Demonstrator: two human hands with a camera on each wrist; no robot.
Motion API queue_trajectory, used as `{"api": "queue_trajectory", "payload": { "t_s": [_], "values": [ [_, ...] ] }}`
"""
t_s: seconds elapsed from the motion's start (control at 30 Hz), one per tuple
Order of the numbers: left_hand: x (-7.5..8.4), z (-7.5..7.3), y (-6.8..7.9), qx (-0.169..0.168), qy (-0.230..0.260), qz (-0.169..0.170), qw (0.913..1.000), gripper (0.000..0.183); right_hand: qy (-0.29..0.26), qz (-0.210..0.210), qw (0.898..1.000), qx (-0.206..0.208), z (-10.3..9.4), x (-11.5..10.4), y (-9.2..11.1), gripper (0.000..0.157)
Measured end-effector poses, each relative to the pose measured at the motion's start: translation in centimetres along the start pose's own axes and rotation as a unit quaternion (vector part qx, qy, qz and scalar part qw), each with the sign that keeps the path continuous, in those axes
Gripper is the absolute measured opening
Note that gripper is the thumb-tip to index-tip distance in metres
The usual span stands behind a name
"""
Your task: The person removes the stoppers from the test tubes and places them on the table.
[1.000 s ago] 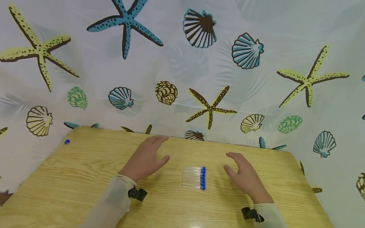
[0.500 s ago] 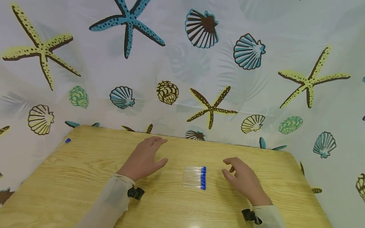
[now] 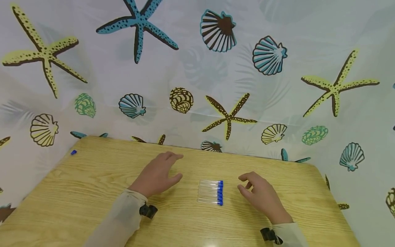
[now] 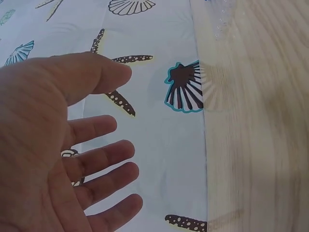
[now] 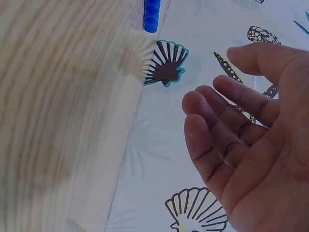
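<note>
Several clear tubes with blue caps point(image 3: 220, 193) lie side by side in a row on the wooden table point(image 3: 172, 223), caps pointing right. To their left my left hand point(image 3: 157, 175) hovers with thumb and fingers spread apart, holding nothing; its bare palm point(image 4: 29, 159) shows in the left wrist view. On the other side, my right hand point(image 3: 262, 195) is held near the capped ends, its fingers loosely bent and the palm bare. The blue caps point(image 5: 151, 15) also show at the top of the right wrist view.
A small blue cap-like piece point(image 3: 73, 152) sits at the table's far left edge. Behind the table hangs a pale cloth point(image 3: 185, 68) printed with shells and starfish. A black wrist camera point(image 3: 148, 211) is strapped over the left sleeve.
My right hand has moved slightly left and closer to me, its fingers bending more. The left hand has barely shifted. The tubes stay in place.
</note>
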State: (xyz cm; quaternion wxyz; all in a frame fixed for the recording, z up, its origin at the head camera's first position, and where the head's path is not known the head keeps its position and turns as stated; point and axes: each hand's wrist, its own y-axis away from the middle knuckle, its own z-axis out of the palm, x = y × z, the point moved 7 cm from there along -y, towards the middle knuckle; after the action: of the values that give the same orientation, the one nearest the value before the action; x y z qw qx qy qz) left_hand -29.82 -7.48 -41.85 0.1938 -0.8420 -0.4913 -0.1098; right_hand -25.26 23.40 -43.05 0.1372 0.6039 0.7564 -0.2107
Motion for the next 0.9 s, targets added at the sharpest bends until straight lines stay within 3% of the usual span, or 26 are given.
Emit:
{"api": "queue_trajectory", "payload": {
  "t_s": [0.3, 0.53, 0.9],
  "values": [
    [0.5, 1.1, -0.1, -0.032, 0.006, -0.006, 0.9994, 0.059, -0.005, -0.002, 1.0, 0.001, 0.1, -0.1, 0.1, 0.023],
    [1.3, 1.4, 0.0, -0.06, 0.083, -0.01, 0.9947, 0.055, -0.012, 0.001, 1.0, -0.005, 0.6, -0.4, 0.2, 0.018],
    [2.9, 2.4, 0.2, -0.092, 0.106, 0.014, 0.9899, 0.03, -0.024, -0.03, 0.999, -0.036, 1.8, -1.3, 0.3, 0.011]
  ]
}}
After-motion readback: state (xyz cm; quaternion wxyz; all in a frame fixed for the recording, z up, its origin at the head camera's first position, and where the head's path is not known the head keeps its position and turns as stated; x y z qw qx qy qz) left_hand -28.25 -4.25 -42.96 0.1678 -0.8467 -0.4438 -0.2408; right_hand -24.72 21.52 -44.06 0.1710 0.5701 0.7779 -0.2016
